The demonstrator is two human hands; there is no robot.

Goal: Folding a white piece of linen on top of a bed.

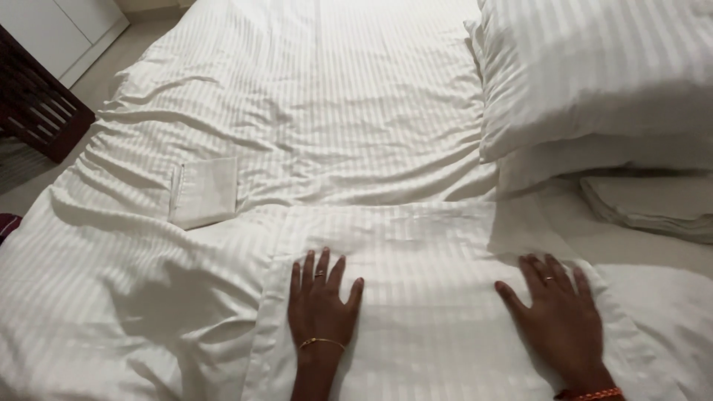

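Note:
My left hand (321, 304) lies flat, fingers spread, on a folded white striped sheet (423, 297) at the near side of the bed. My right hand (558, 312) presses flat on the same sheet near its right edge. Both palms face down and hold nothing. Each hand wears a ring; the left wrist has a gold bangle, the right an orange thread band. The sheet rests on a rumpled white striped duvet (297, 111) that covers the bed.
Two stacked white pillows (594, 82) sit at the right, with a folded white cloth (653, 204) below them. A small folded white piece (204, 191) lies on the duvet at left. A dark wooden chair (33, 104) and white cabinet (59, 30) stand beyond the bed's left edge.

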